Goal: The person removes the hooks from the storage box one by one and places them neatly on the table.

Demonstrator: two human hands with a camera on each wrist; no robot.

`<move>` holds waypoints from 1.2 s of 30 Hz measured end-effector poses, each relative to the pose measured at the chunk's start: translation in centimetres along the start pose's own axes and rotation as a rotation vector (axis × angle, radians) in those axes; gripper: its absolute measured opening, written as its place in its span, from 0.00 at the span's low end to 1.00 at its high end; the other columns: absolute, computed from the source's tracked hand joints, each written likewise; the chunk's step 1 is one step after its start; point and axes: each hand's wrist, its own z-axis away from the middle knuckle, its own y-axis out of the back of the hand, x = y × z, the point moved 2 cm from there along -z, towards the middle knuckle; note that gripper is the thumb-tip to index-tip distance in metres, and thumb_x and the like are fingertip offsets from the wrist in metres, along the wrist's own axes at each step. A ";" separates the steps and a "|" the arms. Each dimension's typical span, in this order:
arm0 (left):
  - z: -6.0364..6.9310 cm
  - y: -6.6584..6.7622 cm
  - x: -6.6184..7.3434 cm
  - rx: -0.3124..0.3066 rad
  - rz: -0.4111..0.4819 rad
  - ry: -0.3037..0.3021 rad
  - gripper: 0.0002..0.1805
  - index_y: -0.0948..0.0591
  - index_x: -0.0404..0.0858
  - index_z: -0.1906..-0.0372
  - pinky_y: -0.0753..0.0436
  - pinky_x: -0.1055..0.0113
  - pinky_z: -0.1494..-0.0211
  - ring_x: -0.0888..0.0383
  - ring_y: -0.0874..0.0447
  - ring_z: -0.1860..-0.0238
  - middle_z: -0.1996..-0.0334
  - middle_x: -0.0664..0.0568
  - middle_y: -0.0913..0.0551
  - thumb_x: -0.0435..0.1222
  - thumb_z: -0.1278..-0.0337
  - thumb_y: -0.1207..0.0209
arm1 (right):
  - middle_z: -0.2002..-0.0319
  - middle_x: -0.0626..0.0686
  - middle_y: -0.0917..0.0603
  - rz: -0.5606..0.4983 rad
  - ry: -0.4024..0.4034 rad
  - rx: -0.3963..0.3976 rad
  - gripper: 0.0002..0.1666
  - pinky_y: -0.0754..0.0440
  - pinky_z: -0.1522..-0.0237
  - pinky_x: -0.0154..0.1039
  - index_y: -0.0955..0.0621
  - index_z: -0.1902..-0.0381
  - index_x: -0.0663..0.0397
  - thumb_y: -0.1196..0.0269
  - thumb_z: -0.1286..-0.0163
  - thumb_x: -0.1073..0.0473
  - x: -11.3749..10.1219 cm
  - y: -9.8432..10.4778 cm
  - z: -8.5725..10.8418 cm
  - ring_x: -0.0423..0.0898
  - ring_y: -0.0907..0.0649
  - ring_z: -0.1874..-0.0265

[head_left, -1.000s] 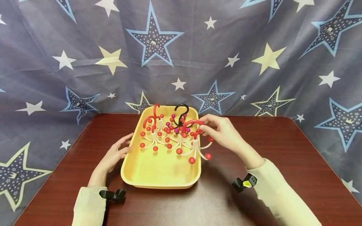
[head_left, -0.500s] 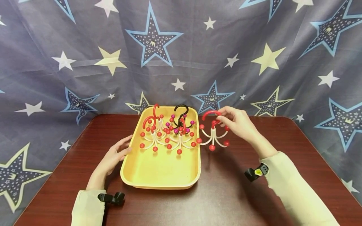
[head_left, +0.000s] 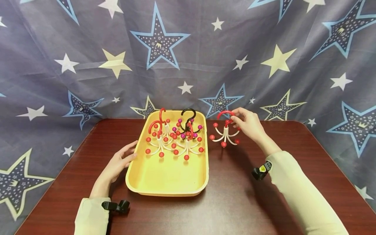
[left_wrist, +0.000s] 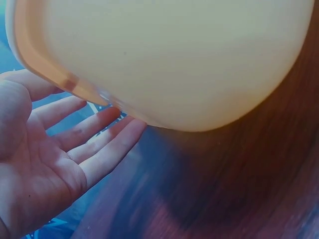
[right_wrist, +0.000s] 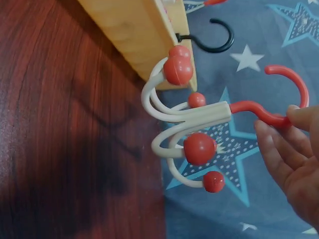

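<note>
Between the pinching fingers of the right hand [head_left: 248, 125], hold the likely light, stiff, smooth hanger [head_left: 226, 133] by its red hook [head_left: 225, 112], with left hand [head_left: 116, 164] fingers straight against the tray [head_left: 167, 176].

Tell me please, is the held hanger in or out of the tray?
Out: the right hand holds the hanger aloft, right of the yellow tray.

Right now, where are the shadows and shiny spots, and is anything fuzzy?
Head view: pale glare on the brown table in front of the yellow tray, dark shadow beside the right sleeve; left wrist view: bluish and hazy, with the tray looking soft and washed out; right wrist view: dark shadows on the table, while the hanger in the right hand looks clearer.
</note>
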 end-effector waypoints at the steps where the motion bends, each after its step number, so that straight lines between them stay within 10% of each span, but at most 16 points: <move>1: 0.0 0.0 0.0 0.002 0.002 0.003 0.34 0.46 0.38 0.28 0.18 0.70 0.57 0.70 0.20 0.56 0.37 0.30 0.36 0.41 0.34 0.48 | 0.63 0.64 0.16 -0.004 -0.008 0.009 0.11 0.16 0.71 0.40 0.21 0.55 0.64 0.41 0.34 0.64 0.3 -0.1 -0.1 0.50 0.14 0.73; 28: -0.2 -0.1 -0.3 -0.001 0.002 0.003 0.34 0.46 0.38 0.27 0.18 0.71 0.56 0.70 0.20 0.56 0.37 0.31 0.36 0.41 0.33 0.49 | 0.55 0.63 0.17 0.025 -0.165 0.099 0.13 0.18 0.75 0.31 0.22 0.52 0.64 0.43 0.32 0.63 4.5 -2.8 -1.4 0.54 0.13 0.70; 36: -0.2 0.1 -0.4 -0.001 -0.004 0.013 0.34 0.46 0.39 0.27 0.18 0.71 0.56 0.70 0.20 0.56 0.37 0.31 0.36 0.41 0.34 0.48 | 0.50 0.63 0.19 0.162 -0.078 0.156 0.21 0.25 0.49 0.48 0.24 0.46 0.62 0.39 0.36 0.61 2.7 -2.0 -1.5 0.56 0.19 0.53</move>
